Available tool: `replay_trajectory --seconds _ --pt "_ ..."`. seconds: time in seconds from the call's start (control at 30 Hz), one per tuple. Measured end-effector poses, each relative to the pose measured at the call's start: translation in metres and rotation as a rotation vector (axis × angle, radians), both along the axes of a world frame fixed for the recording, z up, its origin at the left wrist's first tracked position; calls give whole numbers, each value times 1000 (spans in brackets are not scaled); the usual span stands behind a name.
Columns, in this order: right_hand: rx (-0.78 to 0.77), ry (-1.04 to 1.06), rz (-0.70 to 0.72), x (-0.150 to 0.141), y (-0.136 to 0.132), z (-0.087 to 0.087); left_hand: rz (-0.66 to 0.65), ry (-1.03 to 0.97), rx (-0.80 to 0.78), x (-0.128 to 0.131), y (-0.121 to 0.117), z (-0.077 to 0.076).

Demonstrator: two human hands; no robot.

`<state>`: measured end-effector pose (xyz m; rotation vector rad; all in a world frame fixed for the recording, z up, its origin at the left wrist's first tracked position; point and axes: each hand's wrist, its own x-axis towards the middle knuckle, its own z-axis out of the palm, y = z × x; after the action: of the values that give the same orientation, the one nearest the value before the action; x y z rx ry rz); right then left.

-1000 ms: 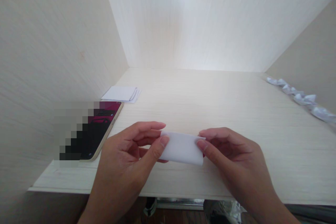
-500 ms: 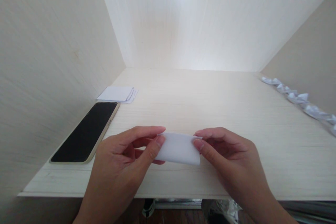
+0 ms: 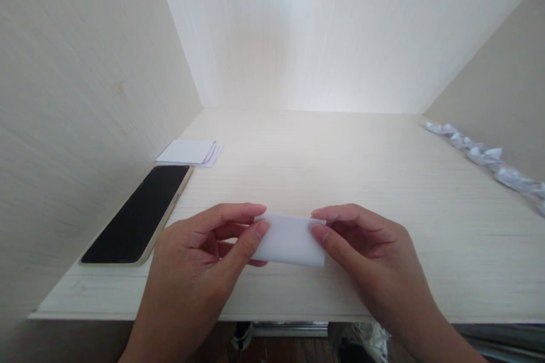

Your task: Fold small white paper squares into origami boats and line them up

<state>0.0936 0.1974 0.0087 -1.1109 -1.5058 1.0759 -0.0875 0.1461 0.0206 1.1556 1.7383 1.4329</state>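
A small folded piece of white paper (image 3: 289, 241) is held between my two hands, near the front of the desk. My left hand (image 3: 213, 249) pinches its left end, thumb on the near face and fingers behind. At the upper right corner, my right hand (image 3: 366, 249) grips it the same way. The paper's lower edge looks rounded like a fold, and its far side is hidden from me.
A phone (image 3: 138, 215) with a dark screen lies at the left on the pale wooden desk (image 3: 315, 164). Behind it rests a stack of white paper pieces (image 3: 187, 151). Several folded white paper shapes (image 3: 483, 156) line the right wall. Panels enclose the back and sides.
My view has shifted slightly, and the phone's screen has gone from lit to dark. Both hands keep their pinch on the paper, with only slight movement of the fingers.
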Motion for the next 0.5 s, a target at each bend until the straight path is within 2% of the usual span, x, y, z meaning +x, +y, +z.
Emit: replay_trajectory --seconds 0.13,0.5 --pt "6 5 -4 1 0 -1 -90 23 22 -10 2 -7" --pt "-8 14 -13 2 0 1 -95 5 34 -11 2 -8"
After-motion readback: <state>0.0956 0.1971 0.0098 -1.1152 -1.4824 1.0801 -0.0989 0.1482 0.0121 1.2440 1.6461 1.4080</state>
